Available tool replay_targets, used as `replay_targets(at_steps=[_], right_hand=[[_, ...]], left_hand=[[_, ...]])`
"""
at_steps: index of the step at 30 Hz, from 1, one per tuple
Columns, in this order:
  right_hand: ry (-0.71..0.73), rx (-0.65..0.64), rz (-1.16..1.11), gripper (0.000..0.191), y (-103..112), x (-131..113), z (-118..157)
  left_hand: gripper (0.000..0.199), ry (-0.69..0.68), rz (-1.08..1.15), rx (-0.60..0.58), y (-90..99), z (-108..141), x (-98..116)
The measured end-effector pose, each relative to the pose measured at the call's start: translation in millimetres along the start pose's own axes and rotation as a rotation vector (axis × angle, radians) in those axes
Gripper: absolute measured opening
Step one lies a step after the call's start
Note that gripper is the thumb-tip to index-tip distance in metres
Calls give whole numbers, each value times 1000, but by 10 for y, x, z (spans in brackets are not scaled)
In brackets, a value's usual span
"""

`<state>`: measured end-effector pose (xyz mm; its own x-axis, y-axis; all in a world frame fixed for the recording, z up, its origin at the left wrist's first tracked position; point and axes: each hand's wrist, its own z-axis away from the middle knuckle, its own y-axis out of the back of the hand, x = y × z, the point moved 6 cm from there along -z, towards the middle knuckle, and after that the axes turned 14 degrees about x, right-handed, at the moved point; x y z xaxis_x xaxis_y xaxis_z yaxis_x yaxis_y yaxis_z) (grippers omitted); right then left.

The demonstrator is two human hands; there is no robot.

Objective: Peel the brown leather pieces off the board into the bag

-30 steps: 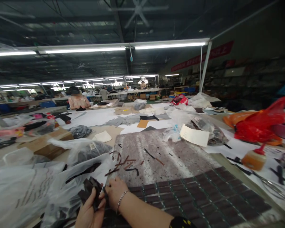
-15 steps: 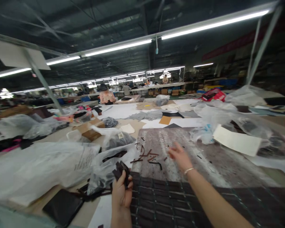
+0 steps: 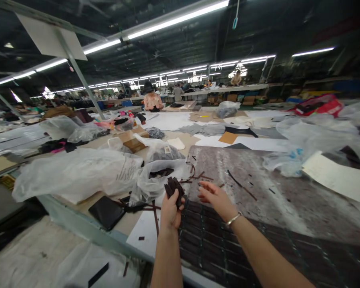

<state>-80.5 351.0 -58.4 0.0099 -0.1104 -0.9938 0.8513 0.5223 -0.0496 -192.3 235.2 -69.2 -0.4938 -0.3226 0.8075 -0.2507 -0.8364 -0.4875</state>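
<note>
A bundle of dark brown strips (image 3: 174, 187) stands up out of my left hand (image 3: 171, 210), whose fingers are wrapped round its lower part. Just to its right, my right hand (image 3: 215, 199) hovers with its fingers stretched out and apart, nothing visible in them. Beneath it are a worn brown board (image 3: 276, 204) and a dark sheet (image 3: 216, 236) crossed by light lines in rows. A long thin strip (image 3: 242, 185) and several short scraps lie on the board. Left of the bundle sits an open clear plastic bag (image 3: 145, 182) with dark pieces inside.
A large white plastic bag (image 3: 87, 172) and a black flat piece (image 3: 106, 212) lie along the left table edge. A cream sheet (image 3: 339, 178) and clear bags are at right. Across the table stands a person (image 3: 153, 100). Scraps lie on plastic below the edge.
My view has turned left and down. My right hand has moved back toward the bundle in my left hand. The long strip now shows on the board, near where the right hand was.
</note>
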Motion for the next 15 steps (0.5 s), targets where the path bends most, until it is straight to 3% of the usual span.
replay_targets(at_steps=[3, 7, 15], right_hand=[[115, -70, 104, 44, -298, -33, 10], [227, -122, 186, 32, -489, -126, -23], [200, -9, 332, 19, -482, -128, -83]], left_hand=[[33, -30, -52, -30, -2, -8, 7], [38, -28, -154, -138, -40, 21, 6], [41, -48, -233, -68, 23, 13, 31]])
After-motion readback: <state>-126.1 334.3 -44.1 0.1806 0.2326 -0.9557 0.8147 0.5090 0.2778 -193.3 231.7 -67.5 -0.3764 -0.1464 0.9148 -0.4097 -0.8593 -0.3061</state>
